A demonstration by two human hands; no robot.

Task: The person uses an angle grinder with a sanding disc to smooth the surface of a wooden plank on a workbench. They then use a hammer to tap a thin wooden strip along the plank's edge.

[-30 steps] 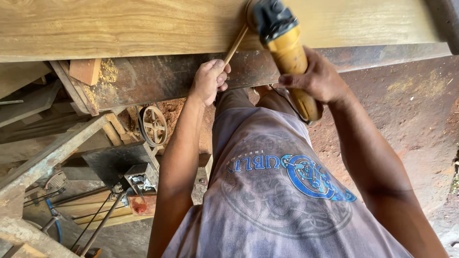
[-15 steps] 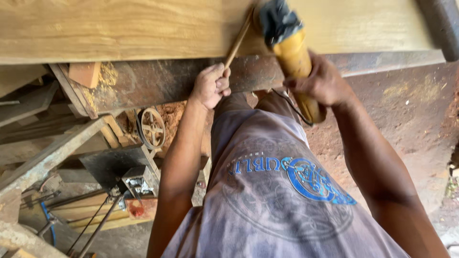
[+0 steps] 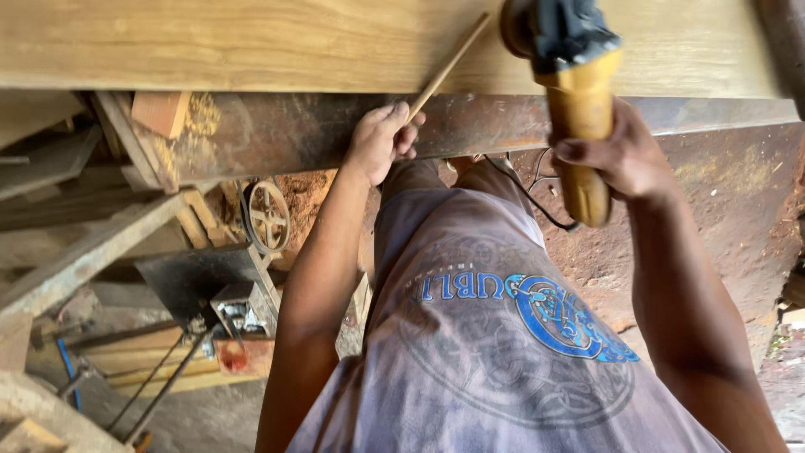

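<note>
My right hand (image 3: 625, 155) grips the yellow body of an angle grinder (image 3: 574, 96) whose dark head lies on a wide pale wooden plank (image 3: 251, 42). My left hand (image 3: 381, 138) is closed on a thin wooden stick (image 3: 449, 67) that slants up across the plank towards the grinder's head. The plank rests on a rusty steel beam (image 3: 277, 126) at the bench's front edge. A black cord (image 3: 528, 197) trails from the grinder down by my legs.
Below left stands a machine frame with a belt pulley (image 3: 268, 214), sawdust, metal rods (image 3: 155, 386) and stacked wood strips (image 3: 151, 361). A wooden block (image 3: 159, 113) sits under the plank. Reddish dirt floor (image 3: 738, 218) spreads on the right.
The grinder and my right hand have shifted right and up along the plank. My left hand with the stick has stayed near the beam's edge.
</note>
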